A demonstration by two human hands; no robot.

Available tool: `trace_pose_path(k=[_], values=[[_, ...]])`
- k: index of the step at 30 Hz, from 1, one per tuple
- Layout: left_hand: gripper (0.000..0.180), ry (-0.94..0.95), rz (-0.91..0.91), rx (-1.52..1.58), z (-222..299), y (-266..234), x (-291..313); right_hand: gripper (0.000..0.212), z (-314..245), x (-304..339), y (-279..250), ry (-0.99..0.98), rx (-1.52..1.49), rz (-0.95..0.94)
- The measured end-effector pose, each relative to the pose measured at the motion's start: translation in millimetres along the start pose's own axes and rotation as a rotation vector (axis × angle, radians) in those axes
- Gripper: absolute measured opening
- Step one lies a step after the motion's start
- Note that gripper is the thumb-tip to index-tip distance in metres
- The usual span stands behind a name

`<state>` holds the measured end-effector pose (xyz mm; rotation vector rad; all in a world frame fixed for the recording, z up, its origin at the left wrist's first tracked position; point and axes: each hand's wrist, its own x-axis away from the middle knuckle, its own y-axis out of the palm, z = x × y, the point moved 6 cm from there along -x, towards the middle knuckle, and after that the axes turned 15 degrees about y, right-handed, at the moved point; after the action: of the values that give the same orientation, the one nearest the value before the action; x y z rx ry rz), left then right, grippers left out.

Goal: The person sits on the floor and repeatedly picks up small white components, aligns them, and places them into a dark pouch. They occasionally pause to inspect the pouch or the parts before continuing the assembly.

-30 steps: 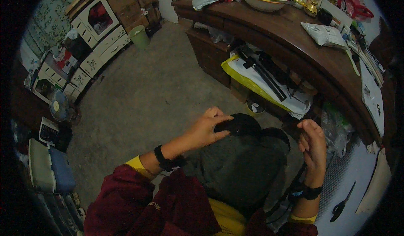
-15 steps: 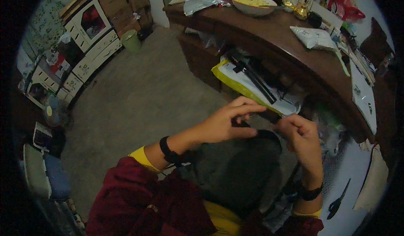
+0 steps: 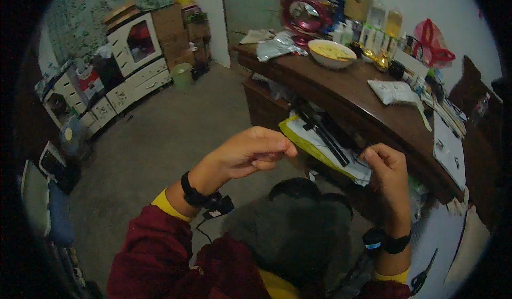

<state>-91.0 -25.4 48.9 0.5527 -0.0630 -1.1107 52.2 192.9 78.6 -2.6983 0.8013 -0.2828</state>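
My left hand (image 3: 255,151) is raised over my lap with thumb and fingertips pinched together. My right hand (image 3: 388,171) is held up to its right, also in a pinch, by the open space under the desk. Whatever is between the fingers is too small or thin to make out. The two hands are well apart. A dark grey cloth-like bulk (image 3: 298,221) lies below them at my lap. Beyond the hands, a yellow-and-white plastic packet (image 3: 312,145) carries a black rod-like stand (image 3: 333,145). Each wrist wears a black band; a small black box (image 3: 220,207) with a cable is by the left one.
The brown desk (image 3: 341,88) holds a bowl (image 3: 332,54) of yellow contents, a silvery packet (image 3: 394,92), several bottles and a pink-framed mirror (image 3: 306,14). Scissors (image 3: 424,276) lie on a pale surface at lower right. A white cabinet (image 3: 138,80), green bin (image 3: 182,74) and fan (image 3: 72,135) stand left.
My hands have moved apart, the left one going left and its fingers closing into a pinch. The view has tilted up, showing more of the desk's back and the mirror.
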Motion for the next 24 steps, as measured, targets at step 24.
trace_pose_path(k=[24], values=[[0.019, 0.150, 0.114, -0.359, 72, 18, 44, 0.032, -13, 39, 18, -0.304, 0.143, 0.177]])
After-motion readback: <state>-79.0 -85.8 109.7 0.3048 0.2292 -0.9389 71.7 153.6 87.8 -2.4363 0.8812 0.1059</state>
